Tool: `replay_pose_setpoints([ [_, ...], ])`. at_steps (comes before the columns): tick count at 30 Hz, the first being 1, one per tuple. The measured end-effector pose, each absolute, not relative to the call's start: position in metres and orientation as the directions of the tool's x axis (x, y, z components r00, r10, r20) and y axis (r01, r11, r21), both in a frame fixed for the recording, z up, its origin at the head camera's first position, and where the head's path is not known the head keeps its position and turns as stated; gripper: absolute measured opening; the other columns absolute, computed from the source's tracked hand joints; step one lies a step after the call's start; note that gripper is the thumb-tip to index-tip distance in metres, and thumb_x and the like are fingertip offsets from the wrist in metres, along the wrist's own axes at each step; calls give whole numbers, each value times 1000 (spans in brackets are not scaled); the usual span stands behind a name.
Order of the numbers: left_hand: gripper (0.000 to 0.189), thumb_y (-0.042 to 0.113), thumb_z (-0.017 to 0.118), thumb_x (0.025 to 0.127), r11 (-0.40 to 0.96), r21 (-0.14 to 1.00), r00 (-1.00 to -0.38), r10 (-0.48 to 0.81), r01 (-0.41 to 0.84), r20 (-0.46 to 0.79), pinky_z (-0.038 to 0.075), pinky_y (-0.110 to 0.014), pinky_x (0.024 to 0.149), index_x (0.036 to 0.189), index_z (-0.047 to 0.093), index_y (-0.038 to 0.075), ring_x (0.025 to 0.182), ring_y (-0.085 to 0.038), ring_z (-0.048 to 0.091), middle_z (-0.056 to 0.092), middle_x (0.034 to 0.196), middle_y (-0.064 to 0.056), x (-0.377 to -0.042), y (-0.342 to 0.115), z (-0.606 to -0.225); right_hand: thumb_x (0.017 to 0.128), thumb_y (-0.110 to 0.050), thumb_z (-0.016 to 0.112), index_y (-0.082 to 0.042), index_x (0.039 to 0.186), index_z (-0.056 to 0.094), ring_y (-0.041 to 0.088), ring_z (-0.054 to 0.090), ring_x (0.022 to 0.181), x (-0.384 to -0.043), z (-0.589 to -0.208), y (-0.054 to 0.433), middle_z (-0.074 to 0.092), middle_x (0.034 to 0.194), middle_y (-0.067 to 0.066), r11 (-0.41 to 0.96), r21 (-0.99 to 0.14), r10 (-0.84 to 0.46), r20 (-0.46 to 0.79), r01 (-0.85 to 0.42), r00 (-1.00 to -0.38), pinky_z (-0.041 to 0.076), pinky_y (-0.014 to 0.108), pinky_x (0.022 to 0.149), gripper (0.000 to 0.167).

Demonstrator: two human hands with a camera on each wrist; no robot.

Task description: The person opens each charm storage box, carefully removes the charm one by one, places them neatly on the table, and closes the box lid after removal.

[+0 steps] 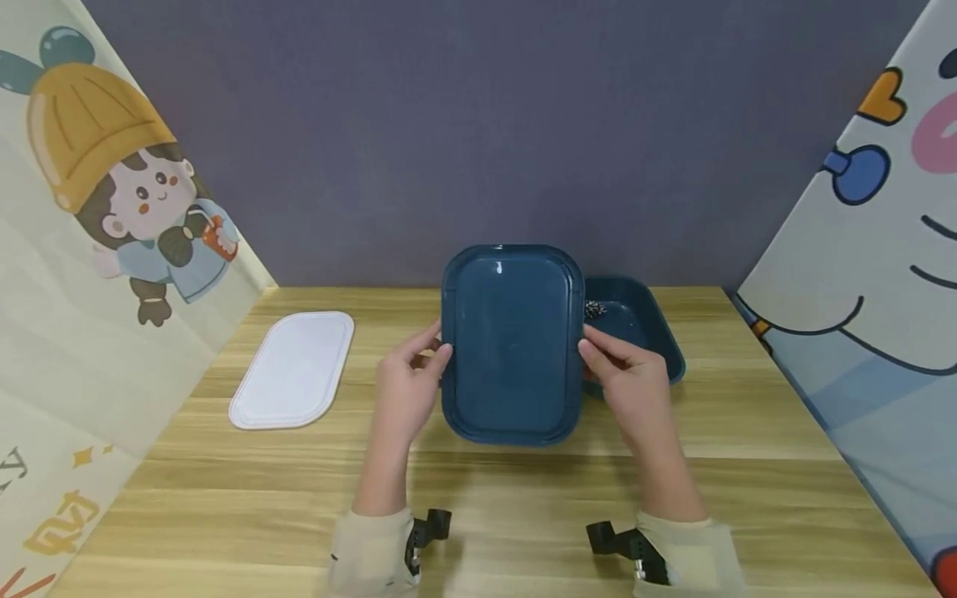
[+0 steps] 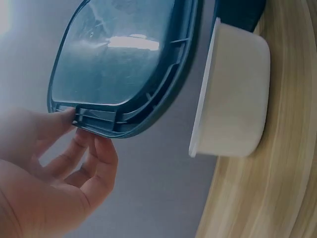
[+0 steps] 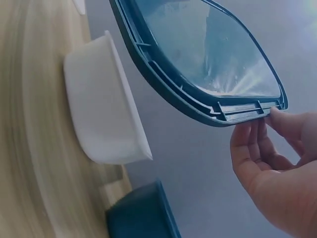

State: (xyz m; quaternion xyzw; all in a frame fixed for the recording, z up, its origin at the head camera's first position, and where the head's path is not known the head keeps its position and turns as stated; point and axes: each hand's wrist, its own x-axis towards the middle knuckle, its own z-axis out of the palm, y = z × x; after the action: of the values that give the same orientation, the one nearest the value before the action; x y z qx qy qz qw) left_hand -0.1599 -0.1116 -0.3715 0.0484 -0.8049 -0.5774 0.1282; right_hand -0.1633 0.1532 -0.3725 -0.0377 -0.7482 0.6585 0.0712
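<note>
A white lid (image 1: 292, 370) lies on the worktop (image 1: 516, 523), a person's left hand (image 1: 404, 386) pinches a blue lid (image 1: 512, 345) raised near a white tub (image 2: 233, 89), and the right hand (image 1: 639, 382) pinches that lid's right edge, near a blue tub (image 1: 650, 328).

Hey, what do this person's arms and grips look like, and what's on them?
The left sleeve and right sleeve are pale cream. A small black left bracket and black right bracket jut inward from them. The left grip and right grip are ungloved.
</note>
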Motion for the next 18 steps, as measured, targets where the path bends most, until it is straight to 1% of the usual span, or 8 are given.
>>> replay_pose_setpoints([
  [5,40,14,70,104,319,948,-962,-258,7,94,62,-25,74,144,69,15,92,-16,68,70,118,-14,-158,-126,-375,101,-20,75,-13,134,76,0,74,87,-164,-379,137,77,131,12,106,-993,156,74,-58,-985,64,21,81,33],
  [9,36,14,73,102,301,954,-950,-301,-16,79,62,-24,71,138,73,15,86,-14,69,73,118,-16,-156,-135,-377,100,-18,76,-9,129,78,3,74,83,-165,-384,126,78,126,18,135,-986,160,118,-96,-980,64,21,78,30],
  [11,34,15,74,102,318,948,-945,-318,-29,78,62,-24,70,135,75,16,85,-14,70,75,119,-17,-154,-140,-378,100,-16,76,-7,127,78,4,73,81,-165,-387,122,78,122,21,161,-981,151,133,-108,-980,63,21,75,29],
  [15,33,15,74,101,368,929,-943,-324,-51,77,64,-27,70,134,76,16,88,-17,74,76,122,-18,-151,-151,-380,101,-11,73,-5,131,76,6,72,82,-167,-391,115,77,120,23,176,-980,92,112,-95,-989,63,20,74,30],
  [16,33,15,74,101,375,925,-943,-325,-54,77,65,-28,70,134,76,14,88,-17,75,76,122,-19,-151,-154,-380,102,-10,73,-5,132,75,7,72,83,-168,-391,113,76,120,23,175,-980,72,104,-90,-992,63,21,74,31],
  [18,33,16,74,102,389,919,-943,-324,-65,70,66,-29,70,135,75,13,88,-17,76,75,122,-19,-151,-160,-382,103,-10,71,-7,137,72,15,73,88,-169,-391,110,74,121,22,185,-980,22,79,-74,-997,63,22,75,35],
])
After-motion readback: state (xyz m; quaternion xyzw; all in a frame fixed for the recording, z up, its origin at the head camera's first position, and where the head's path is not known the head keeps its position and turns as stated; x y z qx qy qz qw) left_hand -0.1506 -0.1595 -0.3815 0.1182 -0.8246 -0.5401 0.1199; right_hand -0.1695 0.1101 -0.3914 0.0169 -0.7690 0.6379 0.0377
